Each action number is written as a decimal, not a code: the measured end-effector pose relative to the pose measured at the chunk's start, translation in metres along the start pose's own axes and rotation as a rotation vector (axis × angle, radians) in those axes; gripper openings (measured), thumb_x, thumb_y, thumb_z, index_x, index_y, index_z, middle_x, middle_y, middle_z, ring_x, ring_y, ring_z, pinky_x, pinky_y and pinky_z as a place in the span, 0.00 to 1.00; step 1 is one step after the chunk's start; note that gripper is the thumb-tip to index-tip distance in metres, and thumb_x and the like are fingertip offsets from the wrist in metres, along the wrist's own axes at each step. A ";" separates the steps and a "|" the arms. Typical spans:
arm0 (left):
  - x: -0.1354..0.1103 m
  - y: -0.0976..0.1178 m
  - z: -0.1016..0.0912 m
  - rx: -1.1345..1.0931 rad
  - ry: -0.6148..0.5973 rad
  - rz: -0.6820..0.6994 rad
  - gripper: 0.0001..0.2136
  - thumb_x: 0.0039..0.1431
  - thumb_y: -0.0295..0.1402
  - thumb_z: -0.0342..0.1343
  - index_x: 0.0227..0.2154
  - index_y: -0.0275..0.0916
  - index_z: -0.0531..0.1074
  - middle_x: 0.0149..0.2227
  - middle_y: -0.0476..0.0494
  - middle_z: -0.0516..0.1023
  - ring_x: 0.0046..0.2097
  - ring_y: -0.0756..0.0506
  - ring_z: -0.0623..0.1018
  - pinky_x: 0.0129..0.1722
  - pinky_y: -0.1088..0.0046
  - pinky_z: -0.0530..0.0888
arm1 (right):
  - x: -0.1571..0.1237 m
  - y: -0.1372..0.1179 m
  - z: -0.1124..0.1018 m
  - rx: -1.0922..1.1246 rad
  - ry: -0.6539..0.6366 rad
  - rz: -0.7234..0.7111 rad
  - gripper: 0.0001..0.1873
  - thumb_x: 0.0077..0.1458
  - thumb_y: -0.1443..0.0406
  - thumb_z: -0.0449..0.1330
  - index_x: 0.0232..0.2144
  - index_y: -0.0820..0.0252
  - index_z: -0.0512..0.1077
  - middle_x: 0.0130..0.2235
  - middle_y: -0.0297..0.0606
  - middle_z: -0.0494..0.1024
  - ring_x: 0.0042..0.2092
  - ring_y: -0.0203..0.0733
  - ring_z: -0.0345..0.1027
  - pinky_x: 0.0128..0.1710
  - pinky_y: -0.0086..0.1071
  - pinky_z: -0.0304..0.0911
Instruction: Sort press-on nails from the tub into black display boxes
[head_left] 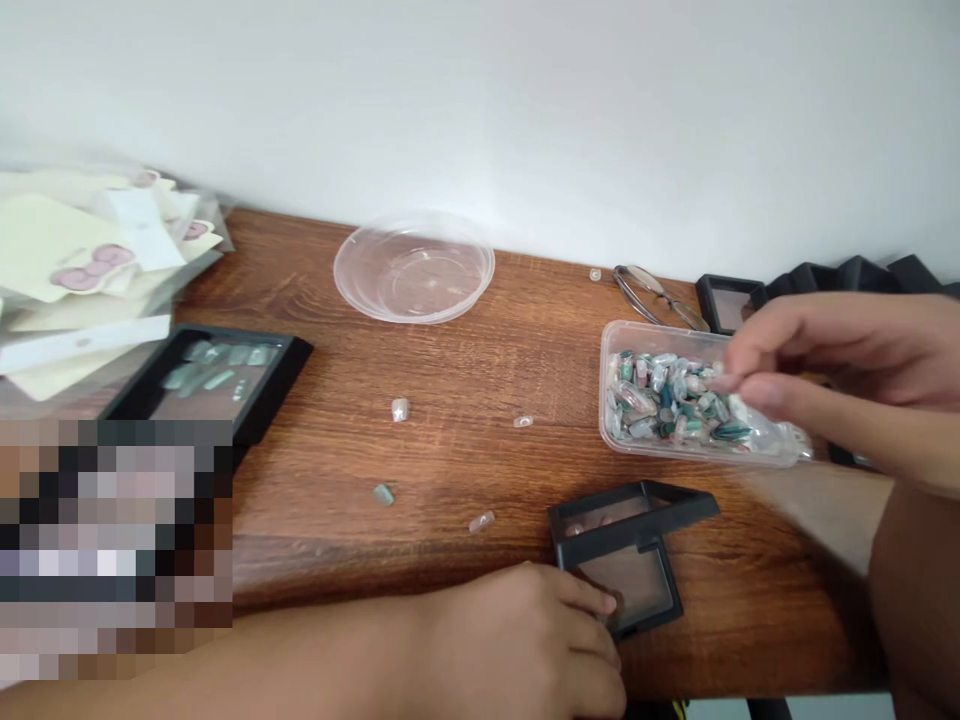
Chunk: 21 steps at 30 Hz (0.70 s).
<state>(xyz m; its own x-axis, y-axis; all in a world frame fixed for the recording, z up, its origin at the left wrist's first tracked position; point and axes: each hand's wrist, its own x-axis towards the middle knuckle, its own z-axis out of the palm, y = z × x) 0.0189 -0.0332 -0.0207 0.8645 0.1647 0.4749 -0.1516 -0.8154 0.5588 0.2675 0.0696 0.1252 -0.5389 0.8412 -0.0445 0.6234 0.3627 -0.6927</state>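
Note:
My left hand rests at the table's front edge with its fingers curled onto a small open black case. My right hand hovers over a clear plastic tub filled with several small green, white and pink press-on nails. Its thumb and fingers are pinched together just above the pile. What they pinch is too small and blurred to name. Several loose nails lie on the wood, among them a white one, a green one and a clear one.
A clear round lid sits at the back. A black case with green nails lies at left, beside bagged cards. Glasses and more black cases sit behind the tub. A pixelated patch covers the lower left.

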 end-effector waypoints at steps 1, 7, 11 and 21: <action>0.001 0.000 -0.001 0.007 0.006 0.003 0.06 0.66 0.29 0.56 0.36 0.40 0.77 0.34 0.52 0.82 0.40 0.51 0.80 0.59 0.71 0.73 | -0.003 -0.005 0.000 0.053 0.044 -0.013 0.06 0.61 0.58 0.62 0.33 0.50 0.75 0.30 0.33 0.76 0.27 0.36 0.68 0.21 0.30 0.61; 0.010 0.000 -0.006 0.076 0.084 0.044 0.05 0.66 0.30 0.57 0.39 0.40 0.78 0.25 0.56 0.77 0.31 0.49 0.78 0.45 0.68 0.78 | -0.015 -0.011 -0.003 0.282 0.143 -0.042 0.04 0.64 0.62 0.60 0.35 0.52 0.73 0.25 0.34 0.71 0.25 0.38 0.66 0.20 0.35 0.60; 0.014 0.002 -0.009 0.158 0.095 0.090 0.06 0.64 0.29 0.57 0.33 0.41 0.78 0.24 0.56 0.75 0.27 0.50 0.75 0.40 0.69 0.77 | -0.016 -0.008 -0.001 0.347 0.135 -0.041 0.11 0.63 0.57 0.61 0.31 0.55 0.72 0.24 0.34 0.72 0.24 0.37 0.67 0.19 0.33 0.62; 0.017 0.000 -0.010 0.178 0.103 0.181 0.07 0.65 0.27 0.57 0.35 0.39 0.80 0.23 0.54 0.76 0.28 0.49 0.73 0.42 0.68 0.76 | -0.047 -0.012 0.018 0.048 0.175 -0.004 0.05 0.59 0.64 0.63 0.30 0.53 0.75 0.33 0.37 0.81 0.35 0.38 0.76 0.32 0.29 0.71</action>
<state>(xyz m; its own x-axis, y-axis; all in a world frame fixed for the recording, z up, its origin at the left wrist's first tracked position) 0.0288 -0.0246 -0.0056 0.7765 0.0556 0.6276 -0.2047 -0.9198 0.3347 0.2751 0.0188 0.1223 -0.4314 0.8985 0.0813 0.5914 0.3497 -0.7266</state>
